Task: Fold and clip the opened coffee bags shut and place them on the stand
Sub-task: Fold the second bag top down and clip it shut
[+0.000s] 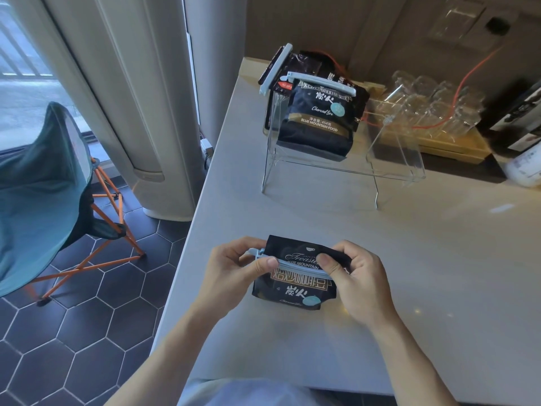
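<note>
A black coffee bag point(294, 284) stands on the pale counter in front of me, its top folded over. A light blue clip point(295, 265) lies across the fold. My left hand point(234, 269) grips the clip's left end and the bag's edge. My right hand point(355, 278) pinches the clip and the folded top from the right. Farther back, a clear acrylic stand point(386, 168) holds a clipped coffee bag point(317, 118) in front. A second clipped bag point(288, 65) leans behind it.
The counter's left edge point(202, 218) drops to a dark hexagon-tiled floor. A teal folding chair point(44, 189) stands there. Clear glasses on a wooden tray point(430, 109) and dark bottles point(518, 121) sit at the back right. A red cable runs behind the stand.
</note>
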